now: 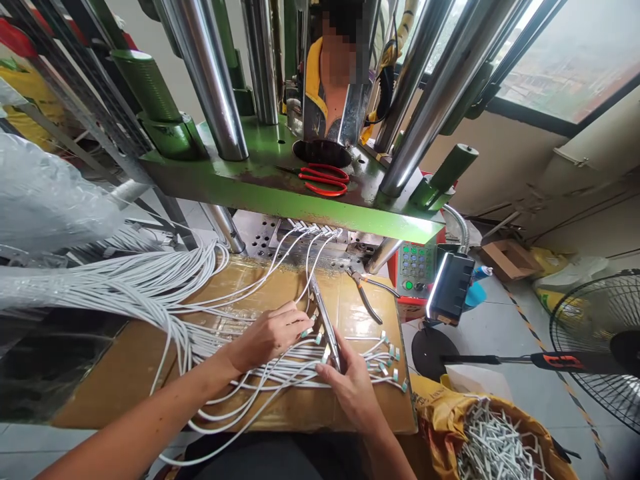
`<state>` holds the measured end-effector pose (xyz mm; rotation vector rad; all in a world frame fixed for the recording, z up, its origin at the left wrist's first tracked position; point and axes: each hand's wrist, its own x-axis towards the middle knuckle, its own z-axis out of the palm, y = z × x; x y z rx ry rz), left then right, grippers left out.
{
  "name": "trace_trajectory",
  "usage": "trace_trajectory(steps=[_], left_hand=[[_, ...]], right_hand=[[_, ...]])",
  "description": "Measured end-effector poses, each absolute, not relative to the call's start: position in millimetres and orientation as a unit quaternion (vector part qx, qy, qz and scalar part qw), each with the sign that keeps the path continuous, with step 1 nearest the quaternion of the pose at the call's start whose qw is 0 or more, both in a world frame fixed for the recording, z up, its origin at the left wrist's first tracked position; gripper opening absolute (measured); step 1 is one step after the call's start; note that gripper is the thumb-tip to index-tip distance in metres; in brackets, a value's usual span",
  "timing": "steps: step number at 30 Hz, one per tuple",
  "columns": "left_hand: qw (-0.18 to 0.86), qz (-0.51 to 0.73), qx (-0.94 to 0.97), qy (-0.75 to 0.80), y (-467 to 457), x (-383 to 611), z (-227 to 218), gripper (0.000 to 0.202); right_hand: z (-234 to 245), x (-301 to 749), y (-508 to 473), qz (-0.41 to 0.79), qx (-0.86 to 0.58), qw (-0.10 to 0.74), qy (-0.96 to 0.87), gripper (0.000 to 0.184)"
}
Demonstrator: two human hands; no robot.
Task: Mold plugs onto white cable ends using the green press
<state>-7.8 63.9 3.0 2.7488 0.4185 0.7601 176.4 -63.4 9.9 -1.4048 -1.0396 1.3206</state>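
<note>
My right hand [353, 387] grips the near end of a long, slim metal bar [326, 319], tilted over the cardboard. Close by on its left, my left hand [273, 337] has its fingers pinched together on a white cable's connector end [307, 331], partly hidden by the fingers. Under both hands lies a bundle of white cables [240, 357], their small teal-and-white connectors [395, 353] spread to the right. Farther back, several cables run into a metal mould [313, 237] below the green press plate. Orange-handled pliers [367, 300] rest right of the bar.
Red-handled scissors [325, 179] lie on the green press plate [280, 200]. Steel columns [205, 80] rise at both sides. To the right are a button panel [415, 267], a lamp [450, 290], a fan [600, 360] and a sack of white scraps [500, 443].
</note>
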Motion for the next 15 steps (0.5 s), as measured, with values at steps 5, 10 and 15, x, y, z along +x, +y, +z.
trace_trajectory(steps=[5, 10, 15], left_hand=[[0.131, 0.264, 0.945, 0.139, 65.5, -8.5, -4.0, 0.024], [0.169, 0.279, 0.934, 0.147, 67.2, -3.9, -14.5, 0.027], [0.313, 0.291, 0.86, 0.279, 56.0, 1.6, -4.2, 0.032]], right_hand=[[7.8, 175.0, -63.5, 0.528, -0.579, 0.451, -0.427, 0.065], [13.6, 174.2, -60.8, 0.515, -0.581, 0.444, -0.448, 0.062], [22.3, 193.5, -63.6, 0.511, -0.585, 0.446, -0.445, 0.059]])
